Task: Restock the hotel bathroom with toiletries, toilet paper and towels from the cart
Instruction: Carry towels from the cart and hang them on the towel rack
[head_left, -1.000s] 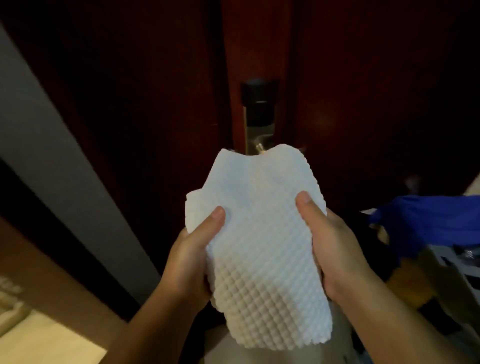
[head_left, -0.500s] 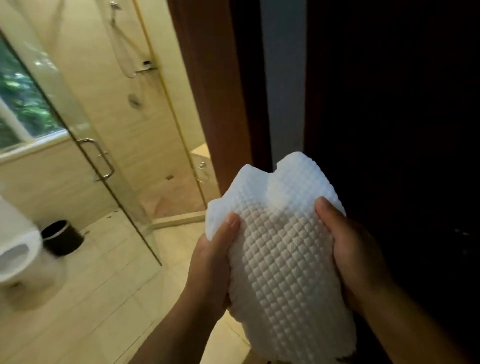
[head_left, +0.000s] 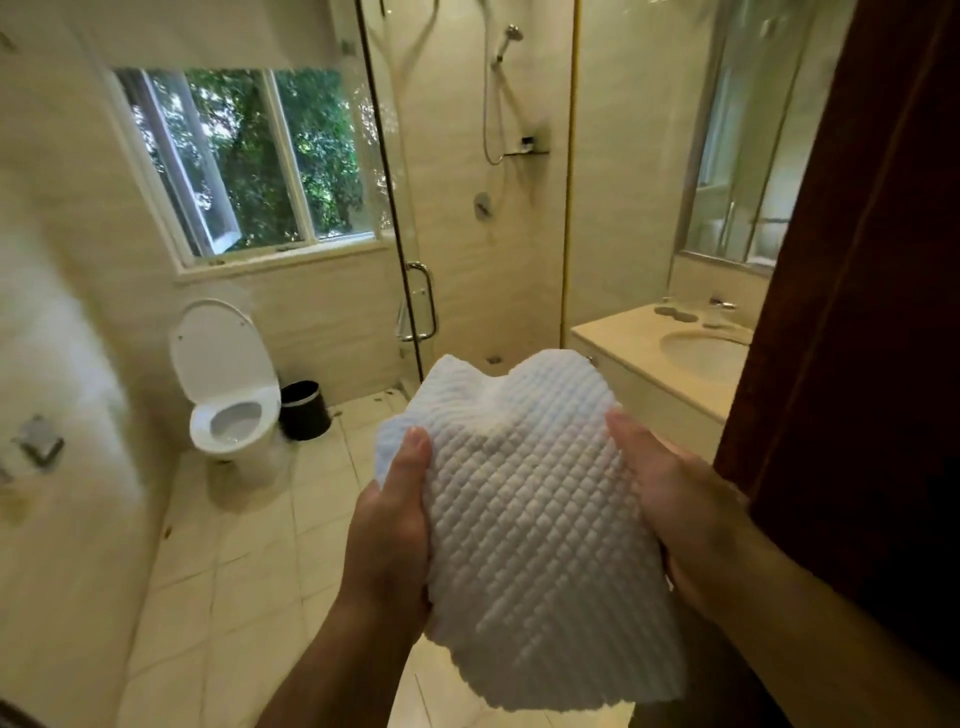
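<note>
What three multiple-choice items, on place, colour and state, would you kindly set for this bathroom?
1. Where is the bin? A beside the toilet; B under the sink; C inside the shower.
2. What colour is the towel that the left hand and right hand grip? A blue; B white; C brown.
3. How is the toilet lid? A raised; B shut; C missing.
Answers: A, it stands right next to the toilet; B, its weave is plainly white; A, it stands upright.

Cream-tiled bathroom (daylit window (head_left: 249, 161))
</note>
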